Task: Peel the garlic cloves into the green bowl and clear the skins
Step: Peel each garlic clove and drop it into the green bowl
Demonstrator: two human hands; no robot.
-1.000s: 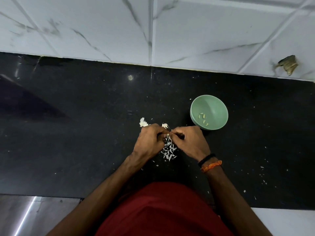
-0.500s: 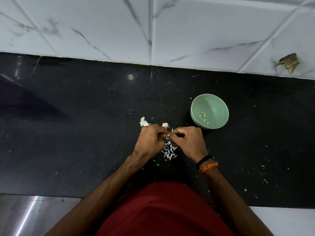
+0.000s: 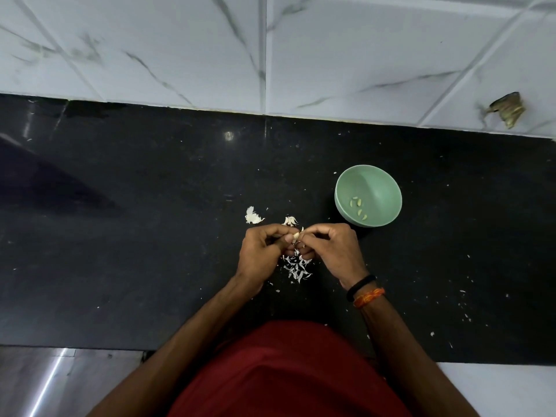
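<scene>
We record the counter [image 3: 150, 236] as black polished stone, glossy, with a lamp glint at upper centre and fine pale specks. The wall [image 3: 361, 55] across the top of the frame is white tile with grey marble veining, smooth and semi-gloss. The bowl [image 3: 385, 179], right of centre, looks like smooth matt green plastic. The skins [image 3: 296, 267] at centre are thin, papery and white. The shirt [image 3: 285, 371] at bottom centre is matt red cloth. The bands [image 3: 365, 293] are black and orange thread or cord.
</scene>
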